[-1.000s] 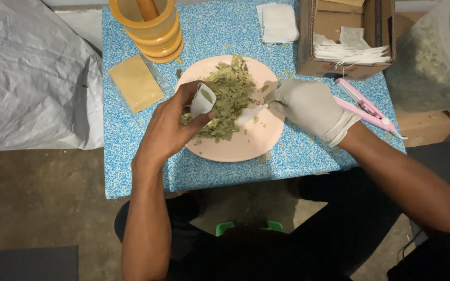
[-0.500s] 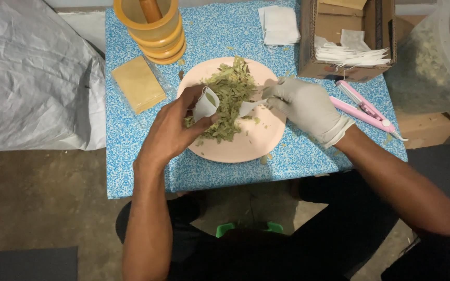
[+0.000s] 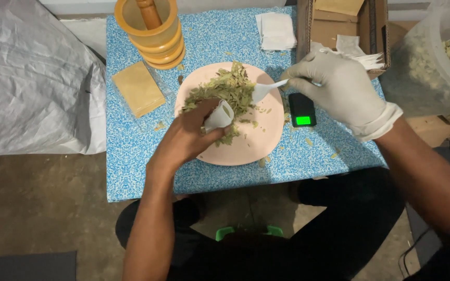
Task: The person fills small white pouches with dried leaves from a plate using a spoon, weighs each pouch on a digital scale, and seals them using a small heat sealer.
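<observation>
Left hand [image 3: 186,138]: small white paper bag [image 3: 219,115] is gripped open-mouthed in the bare fingers, over the round pink plate [image 3: 259,140].
Right hand [image 3: 339,86]: white plastic spoon [image 3: 263,90] is pinched by gloved fingers, bowl beside the dried green leaves [image 3: 225,89].

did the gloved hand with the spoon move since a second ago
Yes. The gloved right hand has lifted up and right, off the pink plate toward the cardboard box; its white spoon hovers over the plate's edge.
</observation>
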